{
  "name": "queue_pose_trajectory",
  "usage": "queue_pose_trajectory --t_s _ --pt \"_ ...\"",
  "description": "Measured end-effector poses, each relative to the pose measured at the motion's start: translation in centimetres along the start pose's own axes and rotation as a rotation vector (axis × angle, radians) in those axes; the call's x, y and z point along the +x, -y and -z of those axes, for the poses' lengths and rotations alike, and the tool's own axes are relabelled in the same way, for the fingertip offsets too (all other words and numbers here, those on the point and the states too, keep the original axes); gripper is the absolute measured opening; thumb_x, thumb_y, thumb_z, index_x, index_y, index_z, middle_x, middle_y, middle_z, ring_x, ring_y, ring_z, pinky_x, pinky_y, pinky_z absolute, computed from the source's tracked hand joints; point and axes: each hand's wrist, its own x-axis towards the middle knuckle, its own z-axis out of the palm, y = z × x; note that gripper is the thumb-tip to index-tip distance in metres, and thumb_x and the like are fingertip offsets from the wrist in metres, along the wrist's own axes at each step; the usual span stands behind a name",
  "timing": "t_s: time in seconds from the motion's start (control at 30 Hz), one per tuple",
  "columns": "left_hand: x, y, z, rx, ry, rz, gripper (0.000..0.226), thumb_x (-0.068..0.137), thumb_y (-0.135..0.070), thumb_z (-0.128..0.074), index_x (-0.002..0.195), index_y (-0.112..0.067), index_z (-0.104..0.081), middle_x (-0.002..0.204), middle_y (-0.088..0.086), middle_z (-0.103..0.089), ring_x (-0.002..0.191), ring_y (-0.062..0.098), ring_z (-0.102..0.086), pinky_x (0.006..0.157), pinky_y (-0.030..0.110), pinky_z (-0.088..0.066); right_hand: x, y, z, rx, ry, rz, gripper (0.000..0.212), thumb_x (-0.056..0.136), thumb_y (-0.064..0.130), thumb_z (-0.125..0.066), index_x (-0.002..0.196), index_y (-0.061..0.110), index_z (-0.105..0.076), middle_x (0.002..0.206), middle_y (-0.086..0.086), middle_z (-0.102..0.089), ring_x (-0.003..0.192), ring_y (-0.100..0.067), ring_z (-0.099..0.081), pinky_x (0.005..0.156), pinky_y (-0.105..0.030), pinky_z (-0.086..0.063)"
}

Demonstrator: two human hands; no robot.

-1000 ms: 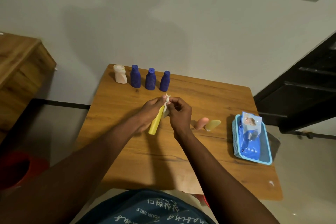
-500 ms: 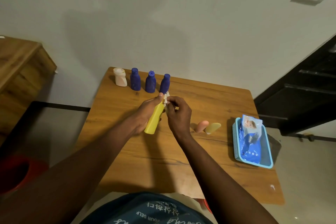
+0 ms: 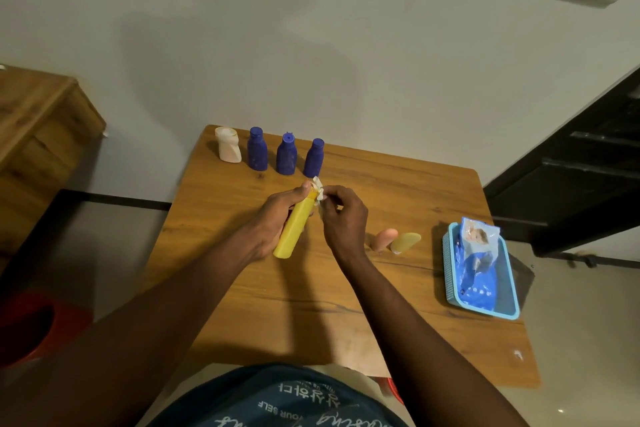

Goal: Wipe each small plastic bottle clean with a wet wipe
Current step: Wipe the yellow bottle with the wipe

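My left hand (image 3: 273,215) grips a tall yellow bottle (image 3: 294,229), tilted with its top pointing away from me, above the middle of the wooden table (image 3: 398,191). My right hand (image 3: 343,218) pinches a crumpled white wet wipe (image 3: 318,192) against the bottle's top end. A white bottle (image 3: 228,144) and three dark blue bottles (image 3: 286,153) stand in a row at the far left edge. A pink bottle (image 3: 382,239) and a pale yellow bottle (image 3: 404,243) lie on their sides to the right of my hands.
A light blue basket (image 3: 509,302) at the table's right side holds a blue wet-wipe pack (image 3: 479,260). A wooden cabinet (image 3: 34,121) stands at the left, a red bin (image 3: 31,326) on the floor below it, dark stairs (image 3: 588,163) at the right.
Both hands stayed at the bottle's top with the wipe, which shifted slightly around the cap. The bottle tilted a little; the view drifted slightly.
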Motion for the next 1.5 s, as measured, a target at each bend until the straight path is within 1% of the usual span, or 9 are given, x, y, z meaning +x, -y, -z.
queue_pose_trajectory --t_s 0.1,0.3,0.5,0.77,0.93,1.0,1.07,1.3,1.5 --pt "-0.2 -0.1 0.0 0.019 0.023 -0.038 0.048 0.092 -0.058 -0.06 0.126 -0.025 -0.068 0.124 0.016 -0.068 0.105 0.025 -0.062 0.084 0.038 -0.048 0.2 0.0 0.4 -0.02 0.009 -0.011 0.023 0.091 -0.003 -0.062 0.103 0.012 -0.077 0.099 0.001 -0.074 0.089 -0.004 -0.064 0.078 -0.02 -0.049" --pt "-0.1 -0.2 1.1 0.006 0.063 -0.117 0.049 0.09 -0.057 -0.064 0.125 -0.023 -0.07 0.121 0.019 -0.066 0.104 0.029 -0.059 0.086 0.044 -0.046 -0.1 2.2 0.8 -0.084 0.111 0.319 0.034 0.086 -0.008 -0.057 0.106 0.011 -0.077 0.094 -0.001 -0.07 0.087 -0.015 -0.061 0.073 -0.026 -0.05" --pt "-0.8 0.1 1.0 0.094 0.042 -0.105 0.042 0.095 -0.049 -0.061 0.127 -0.023 -0.07 0.096 0.0 -0.072 0.089 0.015 -0.061 0.076 0.031 -0.049 0.7 0.5 1.0 -0.166 0.167 0.158 0.031 0.086 -0.007 -0.062 0.102 0.013 -0.079 0.096 0.0 -0.073 0.088 -0.014 -0.064 0.078 -0.041 -0.056" --pt "-0.6 -0.3 1.4 -0.001 0.03 -0.105 0.056 0.085 -0.062 -0.067 0.124 -0.021 -0.071 0.125 0.027 -0.063 0.101 0.027 -0.059 0.085 0.043 -0.046 0.2 2.6 0.5 -0.073 0.149 0.241 0.029 0.087 -0.001 -0.061 0.104 0.015 -0.078 0.096 0.005 -0.072 0.089 -0.012 -0.064 0.075 -0.029 -0.052" --pt "-0.3 -0.8 0.5 -0.02 -0.056 -0.065 0.051 0.096 -0.06 -0.054 0.121 -0.018 -0.068 0.106 0.017 -0.072 0.088 0.026 -0.065 0.071 0.036 -0.054 0.6 1.2 -0.1 -0.01 0.069 -0.01 0.03 0.093 0.002 -0.061 0.114 0.015 -0.078 0.104 0.006 -0.075 0.093 0.002 -0.065 0.078 -0.017 -0.049" --pt "-0.2 -1.2 0.1 -0.047 -0.117 -0.055 0.048 0.098 -0.06 -0.049 0.12 -0.021 -0.066 0.106 0.012 -0.074 0.09 0.027 -0.068 0.08 0.042 -0.056 -0.1 1.3 -0.3 0.003 0.071 -0.032 0.028 0.095 0.005 -0.062 0.119 0.014 -0.076 0.109 0.005 -0.074 0.096 0.002 -0.065 0.081 -0.015 -0.051" --pt "0.2 -1.6 -0.1 -0.084 -0.187 -0.033 0.048 0.098 -0.061 -0.047 0.121 -0.022 -0.063 0.107 0.011 -0.075 0.098 0.03 -0.071 0.092 0.047 -0.056 -1.2 1.7 -0.3 -0.024 0.109 0.009 0.026 0.094 0.005 -0.065 0.116 0.013 -0.077 0.109 0.002 -0.074 0.098 -0.003 -0.066 0.085 -0.024 -0.055" --pt "1.1 -2.3 0.8 -0.116 -0.302 0.014 0.057 0.101 -0.061 -0.041 0.131 -0.016 -0.058 0.103 0.006 -0.078 0.101 0.023 -0.072 0.098 0.047 -0.054 -6.5 2.0 0.2 -0.208 0.375 0.348 0.032 0.088 -0.007 -0.06 0.108 0.01 -0.078 0.097 -0.006 -0.068 0.093 -0.023 -0.065 0.077 -0.035 -0.053" --pt "0.5 -2.1 -0.2 -0.192 -0.266 0.118 0.061 0.097 -0.064 -0.045 0.128 -0.013 -0.061 0.107 0.009 -0.076 0.098 0.027 -0.074 0.088 0.045 -0.06 -3.2 3.0 -0.4 -0.241 0.29 0.253 0.036 0.082 -0.004 -0.059 0.11 0.009 -0.078 0.097 -0.008 -0.068 0.094 -0.024 -0.061 0.078 -0.039 -0.052"
